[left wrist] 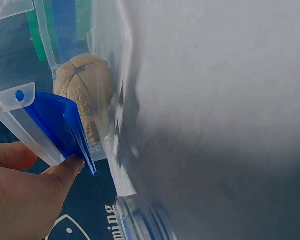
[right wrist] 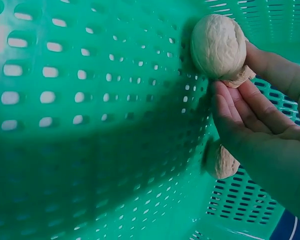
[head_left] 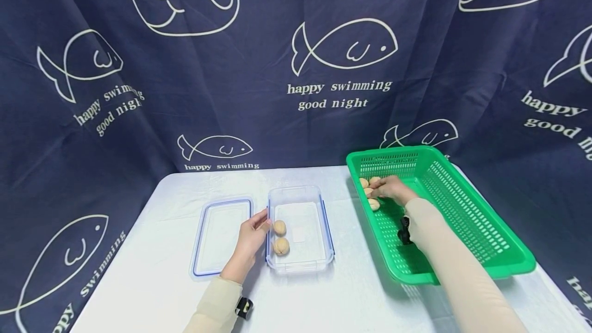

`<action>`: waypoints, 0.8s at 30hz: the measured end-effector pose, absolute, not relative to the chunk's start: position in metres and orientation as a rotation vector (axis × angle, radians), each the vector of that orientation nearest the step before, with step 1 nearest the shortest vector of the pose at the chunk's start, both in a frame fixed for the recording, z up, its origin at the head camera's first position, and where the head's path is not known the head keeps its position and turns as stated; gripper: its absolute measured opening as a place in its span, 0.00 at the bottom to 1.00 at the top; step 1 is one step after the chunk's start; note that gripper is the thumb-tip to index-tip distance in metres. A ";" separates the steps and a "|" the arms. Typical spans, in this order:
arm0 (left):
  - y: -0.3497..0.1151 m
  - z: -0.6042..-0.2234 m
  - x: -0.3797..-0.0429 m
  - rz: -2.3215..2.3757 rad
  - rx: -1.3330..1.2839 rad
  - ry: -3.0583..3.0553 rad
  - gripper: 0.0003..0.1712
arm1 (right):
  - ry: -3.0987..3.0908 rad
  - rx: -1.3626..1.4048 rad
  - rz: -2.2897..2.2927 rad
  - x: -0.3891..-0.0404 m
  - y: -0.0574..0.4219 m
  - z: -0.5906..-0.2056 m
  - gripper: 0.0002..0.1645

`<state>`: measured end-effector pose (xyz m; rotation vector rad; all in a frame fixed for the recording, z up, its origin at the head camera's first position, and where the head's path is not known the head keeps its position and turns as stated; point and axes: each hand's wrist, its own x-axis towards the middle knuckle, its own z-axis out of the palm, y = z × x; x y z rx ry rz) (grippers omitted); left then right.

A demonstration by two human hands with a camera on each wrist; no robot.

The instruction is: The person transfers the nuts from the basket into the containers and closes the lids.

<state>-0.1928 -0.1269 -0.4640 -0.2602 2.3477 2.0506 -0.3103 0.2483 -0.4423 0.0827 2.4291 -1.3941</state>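
A clear plastic food container with blue side latches holds two walnuts along its left wall. My left hand grips that wall; in the left wrist view its fingers are at the blue latch, with a walnut showing through the plastic. Inside the green basket, my right hand reaches among several walnuts at the left wall. Its fingertips pinch a walnut, partly hidden behind a nearer walnut. Another walnut lies beside the hand.
The container's clear lid, edged in blue, lies flat on the white table left of the container. The basket stands at the table's right side. Behind the table hangs a dark blue curtain with white fish drawings.
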 end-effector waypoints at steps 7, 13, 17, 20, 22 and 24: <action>-0.126 -0.465 -0.193 2.045 -0.268 2.349 0.24 | 2.464 0.074 -1.342 -0.306 0.248 -0.436 0.29; -0.127 -0.466 -0.193 2.040 -0.279 2.346 0.24 | 2.491 0.061 -1.354 -0.307 0.251 -0.432 0.29; -0.127 -0.466 -0.192 2.045 -0.278 2.342 0.24 | 2.493 0.025 -1.360 -0.304 0.255 -0.427 0.29; -0.127 -0.465 -0.193 2.043 -0.273 2.343 0.24 | 2.509 0.011 -1.360 -0.301 0.257 -0.421 0.29; -0.127 -0.465 -0.193 2.040 -0.273 2.345 0.24 | 2.524 0.014 -1.368 -0.299 0.257 -0.418 0.29; -0.127 -0.465 -0.193 2.040 -0.269 2.345 0.24 | 2.545 0.008 -1.359 -0.297 0.258 -0.415 0.29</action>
